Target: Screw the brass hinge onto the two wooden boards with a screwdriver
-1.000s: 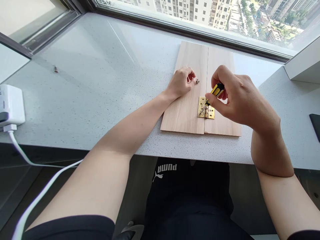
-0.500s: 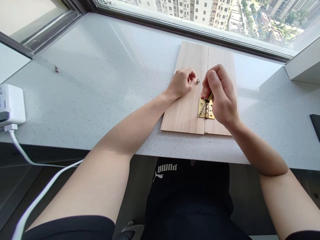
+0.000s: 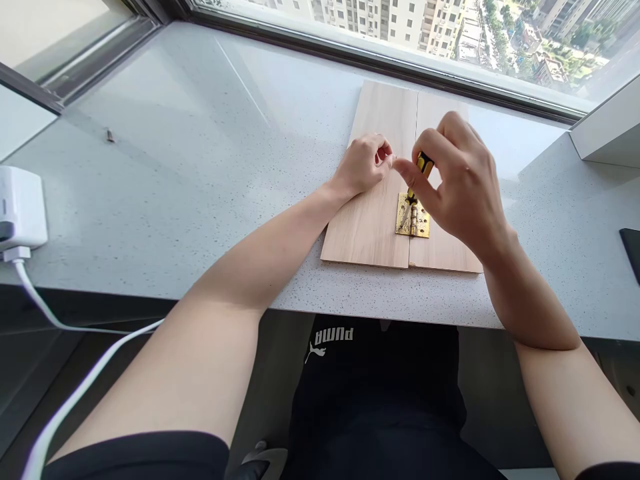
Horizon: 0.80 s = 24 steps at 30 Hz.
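Observation:
My right hand [image 3: 463,183] grips a screwdriver [image 3: 425,163] by its black and yellow handle, fingers curled round it and thumb stretched out to the left. The shaft slants down to the left leaf of a brass hinge [image 3: 421,227], which lies across the seam between two pale wooden boards, the left board [image 3: 367,230] and the right board [image 3: 443,252]. On the left board rests my left hand [image 3: 363,163], thumb and forefinger pinched together. Small metal screws showed at those fingertips a moment ago; the right thumb now covers that spot.
A loose screw [image 3: 110,136] lies far left on the speckled white countertop [image 3: 225,167]. At the left edge stands a white charger [image 3: 23,207] with a white cable [image 3: 90,393]. A dark flat object [image 3: 631,250] sits at the right edge. The window frame [image 3: 380,67] runs behind the boards.
My right hand has loosened and turned on the handle, its thumb swinging out left towards the left fingertips. More of the screwdriver and hinge shows. The left hand has stayed in place.

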Each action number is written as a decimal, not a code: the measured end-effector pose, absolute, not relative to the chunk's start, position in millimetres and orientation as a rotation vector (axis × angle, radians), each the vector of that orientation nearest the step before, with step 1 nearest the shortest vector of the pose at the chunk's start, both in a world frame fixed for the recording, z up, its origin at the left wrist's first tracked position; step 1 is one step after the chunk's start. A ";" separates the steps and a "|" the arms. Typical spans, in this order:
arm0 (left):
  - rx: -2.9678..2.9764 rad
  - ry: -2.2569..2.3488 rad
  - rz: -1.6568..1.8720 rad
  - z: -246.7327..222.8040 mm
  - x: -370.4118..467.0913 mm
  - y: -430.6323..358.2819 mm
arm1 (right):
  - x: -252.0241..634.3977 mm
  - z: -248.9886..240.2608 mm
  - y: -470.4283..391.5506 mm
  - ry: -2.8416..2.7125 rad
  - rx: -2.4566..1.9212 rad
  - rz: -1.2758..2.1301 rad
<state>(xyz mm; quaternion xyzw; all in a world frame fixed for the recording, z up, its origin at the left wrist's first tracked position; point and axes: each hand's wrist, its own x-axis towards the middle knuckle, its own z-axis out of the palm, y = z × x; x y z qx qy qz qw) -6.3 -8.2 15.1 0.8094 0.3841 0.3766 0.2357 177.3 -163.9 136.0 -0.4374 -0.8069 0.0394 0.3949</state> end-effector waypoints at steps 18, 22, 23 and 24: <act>2.249 1.075 1.006 4.6 -7.9 3.0 | 176.3 162.1 -193.6 -2.273 -1.459 -0.041; 2.249 1.043 1.047 6.2 -8.2 1.0 | 170.8 161.2 -191.9 -2.291 -1.552 -0.099; 2.248 1.037 1.049 6.8 -8.3 0.4 | 171.4 161.6 -192.2 -2.305 -1.535 -0.102; 2.246 1.037 1.043 7.3 -8.4 -0.3 | 172.7 162.1 -192.7 -2.325 -1.498 -0.095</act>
